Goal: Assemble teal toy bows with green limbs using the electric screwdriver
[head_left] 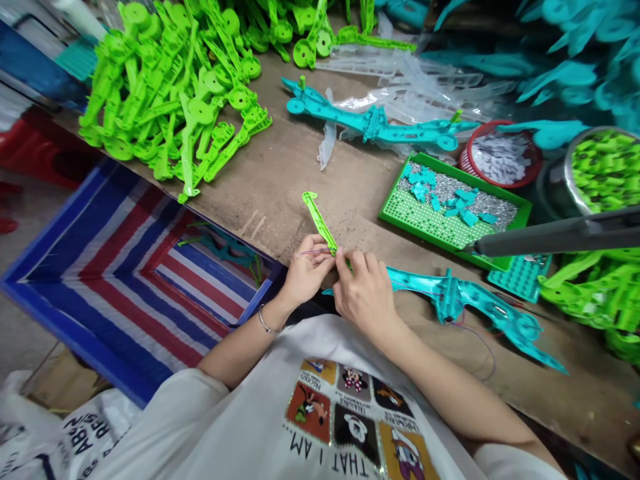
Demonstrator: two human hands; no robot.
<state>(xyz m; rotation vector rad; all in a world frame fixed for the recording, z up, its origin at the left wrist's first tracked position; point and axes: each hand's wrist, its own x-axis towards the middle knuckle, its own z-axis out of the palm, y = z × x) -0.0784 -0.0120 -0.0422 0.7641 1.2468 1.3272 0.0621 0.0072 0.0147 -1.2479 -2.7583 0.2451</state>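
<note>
A slim green plastic arm piece (319,220) stands out from between my two hands over the table's near edge. My left hand (309,267) pinches its lower end, with a thin purple wire by the fingers. Closed at the same end, my right hand (364,287) has its thumb and forefinger on the piece; the exact grip is partly hidden. Under and beside my right hand lies a turquoise bow-shaped plastic part (480,303), its thin red and purple wires trailing onto the table.
A green tray (400,208) holds small metal parts and turquoise pieces. Behind are a red basket (465,160), another turquoise bow part (350,119), clear plastic strips (400,73) and a green parts heap (165,100). A grey rod (560,235) juts in from the right; a striped-lined bin (125,280) stands left.
</note>
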